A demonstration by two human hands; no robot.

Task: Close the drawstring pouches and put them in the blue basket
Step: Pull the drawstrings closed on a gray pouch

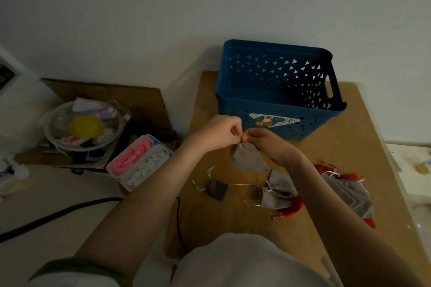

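Observation:
A grey drawstring pouch [247, 158] hangs just above the brown table, held at its top by both hands. My left hand [221, 131] and my right hand [265, 144] meet with curled fingers that pinch the pouch's mouth or strings, right in front of the blue basket [275, 109]. The basket's inside looks empty. On the table lie a small dark pouch [218, 190] with white strings, a grey pouch [277, 191] and a heap of grey and red pouches [349, 191] at the right.
The brown table [245, 219] ends at the left, near my left arm. Off it to the left sit a clear box [138, 162] with pink and white bits, a bowl [84, 126] of odds and ends, cardboard and a black cable [58, 214].

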